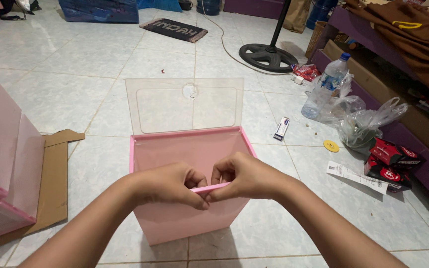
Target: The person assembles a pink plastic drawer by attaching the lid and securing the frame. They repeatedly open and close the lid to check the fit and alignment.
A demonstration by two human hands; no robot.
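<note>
A pink plastic box (189, 221) stands on the tiled floor in front of me, with a clear plastic flap (184, 105) raised at its far side. My left hand (167, 184) and my right hand (244, 176) meet at the box's near top edge. Both pinch a thin pink strip (209, 187) along that rim, fingers curled over it.
Stacked pink boxes (1, 164) sit at the left on a sheet of cardboard (55, 178). To the right lie a water bottle (326, 84), plastic bags (363, 124), red packets (393, 159), a paper slip (356, 176) and a small box (281, 128). A fan base (268, 55) and a doormat (174, 29) stand farther off.
</note>
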